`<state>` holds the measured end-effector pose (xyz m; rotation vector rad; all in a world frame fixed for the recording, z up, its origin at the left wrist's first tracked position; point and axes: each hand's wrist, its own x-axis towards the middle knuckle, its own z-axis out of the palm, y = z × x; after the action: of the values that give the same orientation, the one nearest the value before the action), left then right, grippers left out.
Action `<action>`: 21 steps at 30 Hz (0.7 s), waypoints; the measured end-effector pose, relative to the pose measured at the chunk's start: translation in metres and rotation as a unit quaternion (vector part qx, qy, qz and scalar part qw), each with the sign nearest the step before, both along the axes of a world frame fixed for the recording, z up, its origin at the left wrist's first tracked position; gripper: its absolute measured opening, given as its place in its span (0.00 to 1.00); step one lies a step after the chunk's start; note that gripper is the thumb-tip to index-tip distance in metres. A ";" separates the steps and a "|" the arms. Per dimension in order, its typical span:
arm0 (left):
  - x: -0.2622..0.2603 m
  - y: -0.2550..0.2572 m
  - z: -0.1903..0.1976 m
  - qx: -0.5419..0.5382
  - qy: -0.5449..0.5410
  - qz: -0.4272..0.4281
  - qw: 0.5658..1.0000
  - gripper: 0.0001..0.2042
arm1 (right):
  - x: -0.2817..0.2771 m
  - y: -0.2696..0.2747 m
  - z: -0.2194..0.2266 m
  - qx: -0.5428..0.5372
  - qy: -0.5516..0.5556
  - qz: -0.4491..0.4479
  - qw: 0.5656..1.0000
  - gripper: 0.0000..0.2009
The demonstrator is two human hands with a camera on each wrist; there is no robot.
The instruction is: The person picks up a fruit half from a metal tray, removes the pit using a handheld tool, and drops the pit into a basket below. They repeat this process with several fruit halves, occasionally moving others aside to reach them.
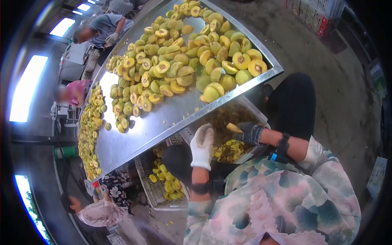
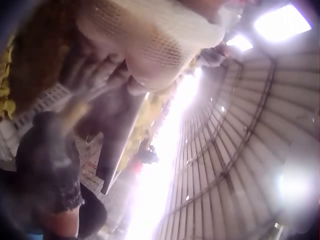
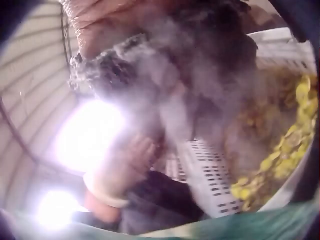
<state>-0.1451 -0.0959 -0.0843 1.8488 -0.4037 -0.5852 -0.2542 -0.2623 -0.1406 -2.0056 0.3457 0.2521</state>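
Observation:
My left hand (image 1: 201, 148), in a white knitted glove, is raised beside the metal table's near edge. Its fingers are loosely bent, and nothing shows between them. To its right, my right hand (image 1: 250, 134) wears a dark grey glove and grips a tool with a tan handle (image 1: 234, 128). Blur and the glove hide the tool's working end. Beneath both hands, a pale crate (image 1: 256, 111) holds yellow fruit pieces (image 1: 230, 152) and brown matter. In the right wrist view the dark glove (image 3: 185, 85) is blurred above the crate's slotted wall (image 3: 212, 175).
A raised-rim metal table (image 1: 153, 128) carries heaped halved yellow-green stone fruit (image 1: 163, 67). Another crate (image 1: 152, 198) with yellow pieces stands at lower left. Along the table's far side are several people, one in a blue-grey top (image 1: 107, 29). Stacked crates (image 1: 312, 16) stand at upper right.

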 end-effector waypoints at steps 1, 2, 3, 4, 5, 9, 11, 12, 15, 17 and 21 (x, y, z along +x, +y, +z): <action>-0.005 -0.007 0.018 -0.005 -0.022 0.010 1.000 0.12 | 0.000 -0.003 0.000 -0.006 -0.002 -0.002 1.000 0.22; -0.004 -0.013 0.033 0.002 -0.040 -0.003 0.999 0.12 | 0.000 -0.002 0.000 0.003 -0.001 -0.001 1.000 0.23; 0.004 -0.019 0.044 0.010 -0.061 -0.013 0.998 0.12 | 0.000 -0.001 0.000 0.012 -0.001 0.002 1.000 0.24; 0.015 -0.028 0.048 -0.007 -0.134 -0.001 0.991 0.13 | -0.001 -0.003 0.010 0.028 0.019 0.008 0.999 0.24; 0.035 -0.036 0.046 0.068 -0.277 0.005 0.958 0.15 | -0.001 -0.001 0.012 0.025 0.012 0.008 1.000 0.24; 0.063 -0.089 0.054 0.353 -0.343 -0.058 0.868 0.24 | -0.009 0.002 0.017 0.063 0.017 -0.025 0.998 0.21; 0.057 -0.121 0.061 0.443 -0.296 -0.116 0.838 0.31 | -0.013 0.000 0.018 0.082 0.009 -0.046 0.996 0.22; 0.057 -0.128 0.058 0.422 -0.294 -0.105 0.851 0.31 | -0.012 -0.002 0.014 0.064 0.017 -0.032 0.997 0.24; 0.068 -0.120 0.038 0.306 -0.270 -0.088 0.909 0.30 | -0.014 -0.005 0.020 0.043 0.022 -0.037 0.998 0.24; 0.080 -0.100 0.022 0.077 -0.204 -0.045 0.975 0.23 | -0.014 -0.006 0.028 0.048 0.019 -0.040 0.998 0.24; 0.074 -0.051 0.053 -0.326 0.179 0.038 0.927 0.14 | -0.020 -0.008 0.056 0.059 -0.048 -0.087 0.993 0.19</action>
<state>-0.0714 -0.1470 -0.0311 1.0859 -0.2375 -0.6275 -0.2737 -0.2701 -0.0849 -1.8507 0.4319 0.0657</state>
